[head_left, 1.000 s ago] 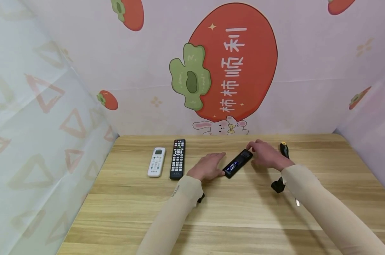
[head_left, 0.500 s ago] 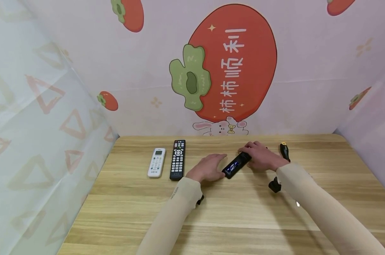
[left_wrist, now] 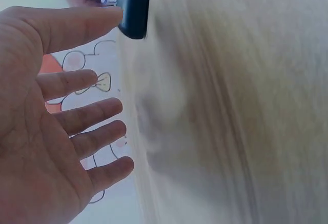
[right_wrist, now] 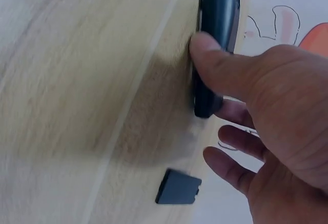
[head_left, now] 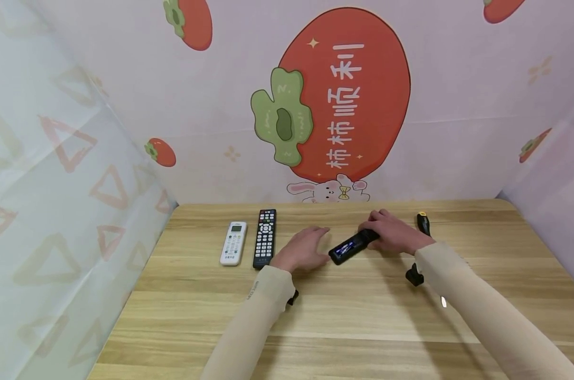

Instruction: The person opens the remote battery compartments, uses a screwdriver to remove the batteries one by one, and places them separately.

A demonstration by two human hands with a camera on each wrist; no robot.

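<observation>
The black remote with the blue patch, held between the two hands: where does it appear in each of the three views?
Head view: black remote lies slanted at table centre, right hand gripping its far end, left hand at its near end.
Left wrist view: top centre, against the left hand's fingertip.
Right wrist view: top centre, under the right thumb.
Shared landmark: the blue patch on the remote.

Slim black remote [head_left: 352, 246], raised aslant above the wooden table [head_left: 353, 316], batteries showing
</observation>
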